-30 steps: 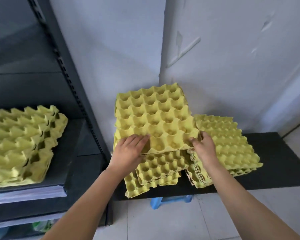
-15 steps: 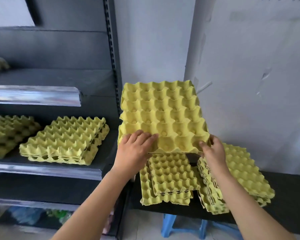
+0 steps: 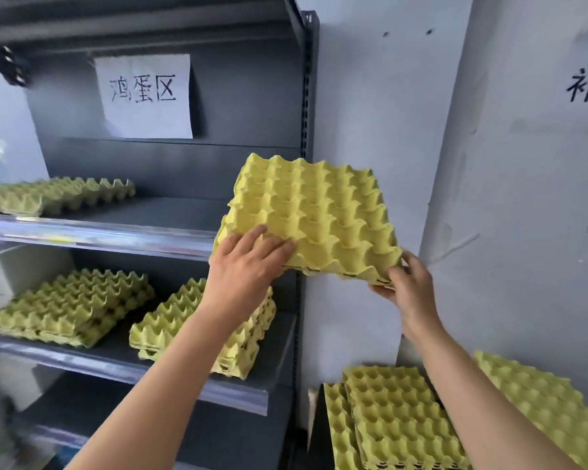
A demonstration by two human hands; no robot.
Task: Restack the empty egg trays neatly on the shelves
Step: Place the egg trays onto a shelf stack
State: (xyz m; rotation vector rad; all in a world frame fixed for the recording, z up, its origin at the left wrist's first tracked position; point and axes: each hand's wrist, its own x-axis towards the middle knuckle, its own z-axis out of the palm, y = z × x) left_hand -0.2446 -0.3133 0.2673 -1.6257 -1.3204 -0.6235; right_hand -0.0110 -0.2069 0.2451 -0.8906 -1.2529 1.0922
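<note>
A small stack of yellow egg trays is held in the air at the height of the upper shelf, beside the rack's right post. My left hand grips its near left corner, fingers spread over the top cups. My right hand pinches its near right corner from below. On the upper shelf lies a low tray stack at the left. The middle shelf carries two stacks, one at the left and one at the right.
More yellow trays lie in loose piles on a dark low surface at the bottom right and far right. A paper sign hangs on the rack's back panel. The white wall is close behind the held trays.
Both hands have lifted the trays up from the low pile and swung them left toward the rack's upper shelf. The view has risen with them.
</note>
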